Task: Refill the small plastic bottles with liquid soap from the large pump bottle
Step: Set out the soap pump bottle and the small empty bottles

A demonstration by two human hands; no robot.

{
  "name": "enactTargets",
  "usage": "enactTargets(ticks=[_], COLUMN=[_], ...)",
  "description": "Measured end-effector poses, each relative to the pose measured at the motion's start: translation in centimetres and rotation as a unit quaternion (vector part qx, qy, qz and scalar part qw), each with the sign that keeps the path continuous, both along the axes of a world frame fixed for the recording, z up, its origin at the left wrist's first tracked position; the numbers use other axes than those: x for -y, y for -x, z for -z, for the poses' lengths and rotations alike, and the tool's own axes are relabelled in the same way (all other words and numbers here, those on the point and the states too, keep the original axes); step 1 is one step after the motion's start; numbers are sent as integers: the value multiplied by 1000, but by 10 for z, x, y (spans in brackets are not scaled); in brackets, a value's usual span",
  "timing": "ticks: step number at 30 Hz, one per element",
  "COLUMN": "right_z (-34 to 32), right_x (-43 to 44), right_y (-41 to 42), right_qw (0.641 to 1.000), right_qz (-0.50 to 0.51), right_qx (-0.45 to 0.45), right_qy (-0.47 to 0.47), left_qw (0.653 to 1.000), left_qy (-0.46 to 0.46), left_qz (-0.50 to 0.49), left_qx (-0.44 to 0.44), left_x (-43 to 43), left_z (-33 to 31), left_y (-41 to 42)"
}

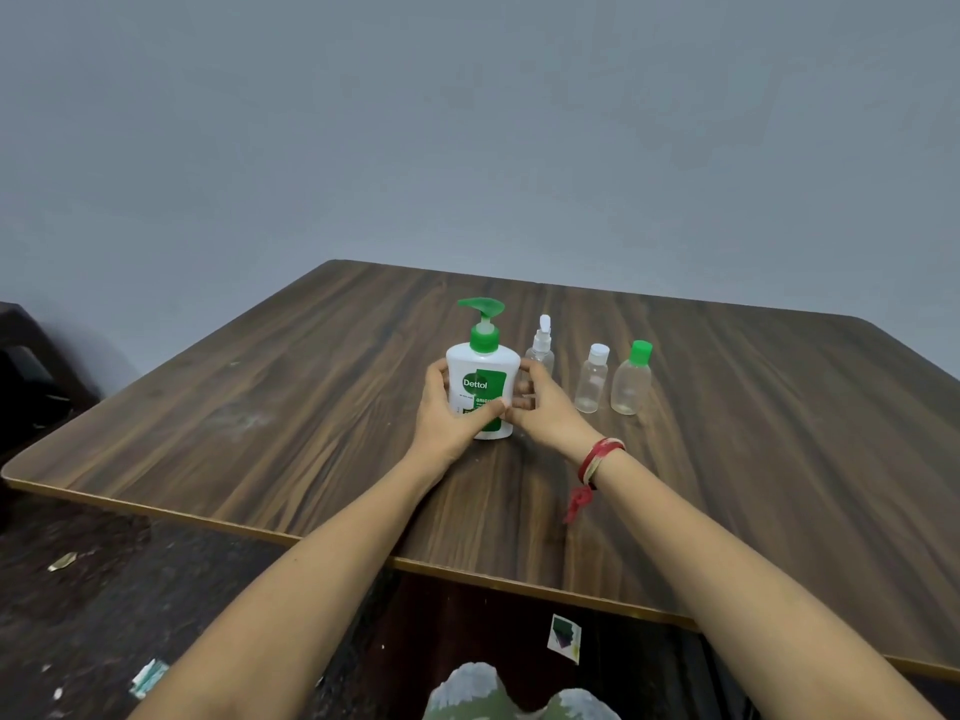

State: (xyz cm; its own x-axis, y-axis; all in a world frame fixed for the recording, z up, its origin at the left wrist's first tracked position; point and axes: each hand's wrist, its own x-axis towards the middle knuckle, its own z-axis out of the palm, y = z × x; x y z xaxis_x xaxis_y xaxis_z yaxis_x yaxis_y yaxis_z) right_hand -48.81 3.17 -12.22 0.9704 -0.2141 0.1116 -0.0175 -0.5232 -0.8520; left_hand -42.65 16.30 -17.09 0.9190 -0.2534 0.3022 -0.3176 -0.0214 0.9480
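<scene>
A white pump bottle with a green pump head and green label stands upright on the wooden table. My left hand grips its left side, thumb across the label. My right hand curls round its right side. To the right stand three small clear bottles in a row: a spray bottle partly behind my right fingers, a white-capped bottle, and a green-capped bottle. All three have their caps on and look empty.
The table's near edge runs diagonally in front of me. A grey wall stands behind the table. Scraps of paper lie on the dark floor below. A dark object sits at the far left.
</scene>
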Motion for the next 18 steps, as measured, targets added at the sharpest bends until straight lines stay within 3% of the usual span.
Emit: enactTargets(ticks=[6,12,18], right_z=[-2,0,-4], right_x=[8,11,4], right_y=[7,8,8], right_qw=[991,984,979], right_qz=[105,157,169], right_qx=[67,77,96], right_qy=[-38,-19,59], left_qw=[991,985,988], left_qy=[-69,-105,-116], left_qz=[-104,-93,-75], left_qx=[43,97,68], left_x=[3,6,8], left_z=[-2,-4,-5], left_y=[1,4,-2])
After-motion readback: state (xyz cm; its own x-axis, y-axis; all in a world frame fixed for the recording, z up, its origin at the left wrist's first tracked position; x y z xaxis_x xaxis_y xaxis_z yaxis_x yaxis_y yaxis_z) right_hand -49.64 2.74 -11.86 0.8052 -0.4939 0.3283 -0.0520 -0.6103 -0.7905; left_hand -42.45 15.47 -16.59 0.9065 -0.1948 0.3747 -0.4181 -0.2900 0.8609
